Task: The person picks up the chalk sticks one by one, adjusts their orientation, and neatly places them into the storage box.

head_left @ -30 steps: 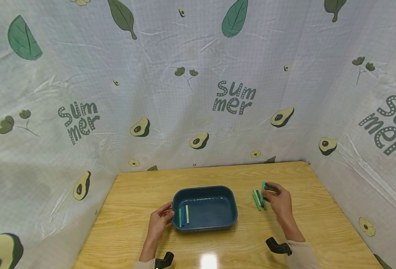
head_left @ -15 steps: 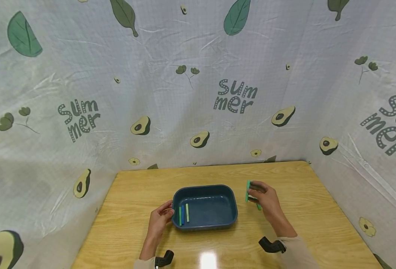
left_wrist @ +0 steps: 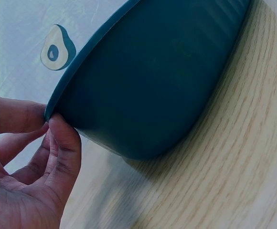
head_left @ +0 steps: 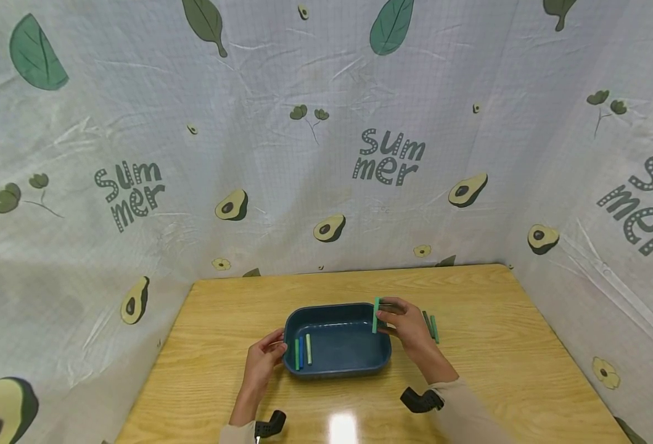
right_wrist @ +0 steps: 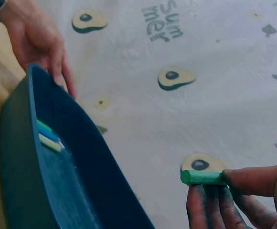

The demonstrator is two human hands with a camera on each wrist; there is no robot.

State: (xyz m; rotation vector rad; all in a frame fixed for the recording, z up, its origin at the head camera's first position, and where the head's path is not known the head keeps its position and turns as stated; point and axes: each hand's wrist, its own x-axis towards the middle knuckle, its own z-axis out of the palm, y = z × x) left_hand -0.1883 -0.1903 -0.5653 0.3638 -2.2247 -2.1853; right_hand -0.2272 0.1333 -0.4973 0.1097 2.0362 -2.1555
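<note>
My left hand pinches the left rim of a dark blue rectangular bin, thumb outside in the left wrist view. Three chalk sticks lie side by side at the bin's left end: a green chalk, a blue chalk and a pale yellow-green chalk. Above the bin's right rim, my right hand holds another green chalk between thumb and fingers. Dark green dust coats those fingers in the right wrist view.
On the wooden table, right of the bin and partly behind my right hand, lie a dark green chalk and a green chalk. A printed white sheet hangs around the table's back and sides.
My right hand has lifted the green chalk from the group on the right and carried it left to the bin's right rim. My left hand has stayed at the left rim.
</note>
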